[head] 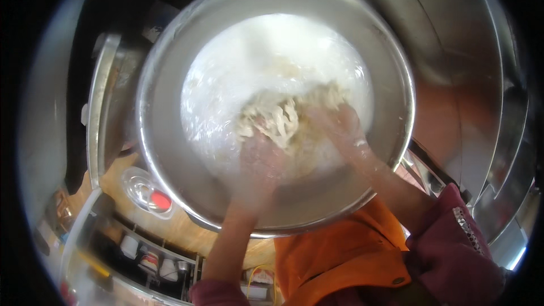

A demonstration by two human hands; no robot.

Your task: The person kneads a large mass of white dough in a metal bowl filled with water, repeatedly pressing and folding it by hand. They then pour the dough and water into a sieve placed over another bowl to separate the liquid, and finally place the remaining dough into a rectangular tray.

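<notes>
A large round metal bowl (pixel 272 216) fills the middle of the head view, with cloudy, shiny liquid in it. Both my hands reach into the bowl from below. My left hand (pixel 263 148) is wet, with pale, limp strips (pixel 278 121) of what may be food lying over its fingers. More pale strips, blurred, lie at the fingers of my right hand (pixel 335 123), near the bowl's right side. The fingertips of both hands are hidden by the strips or by blur, so their grip is unclear.
Clear plastic containers (pixel 138 189), one with a red item, stand at the lower left beyond the rim. Below them a shelf holds white containers (pixel 129 246). Metal walls (pixel 471 93) rise on the right. An orange apron (pixel 340 259) touches or nears the bowl's near edge.
</notes>
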